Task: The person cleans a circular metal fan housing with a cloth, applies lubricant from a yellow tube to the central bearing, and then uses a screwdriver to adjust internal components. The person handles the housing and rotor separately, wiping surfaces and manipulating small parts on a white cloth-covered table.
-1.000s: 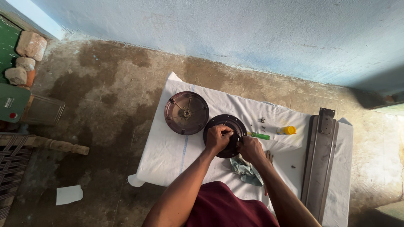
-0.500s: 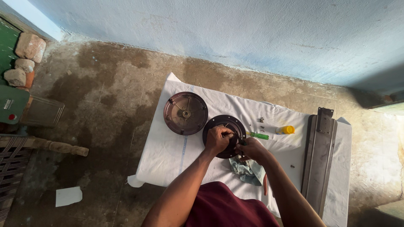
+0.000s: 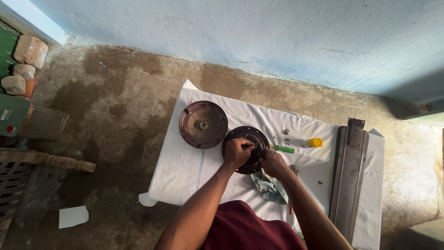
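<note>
White cloth [image 3: 194,171] spread on stained concrete floor [image 3: 106,106], near edge hidden behind maroon-clad lap. Long grey metal blades [image 3: 349,176] stacked along cloth's right side, lower ends cut off by frame. Brown domed round cover [image 3: 203,124] lying open side up, left of centre, small hub in middle. Dark round motor disc [image 3: 245,139] just right of it, near cloth centre, flat, lower half hidden under both hands. Left hand [image 3: 237,153] on disc's face, fingers curled down, pinching something too small to make out. Right hand [image 3: 274,163] touching disc's right rim, fingers bent inward; grip contents not discernible, open or closed cannot tell. Grey-green rag [image 3: 269,187] partly under right wrist. Green-handled screwdriver [image 3: 283,149] just right of disc, yellow cap-shaped item [image 3: 315,142] beyond it. Tiny screws [image 3: 286,132] scattered nearby, blurry.
</note>
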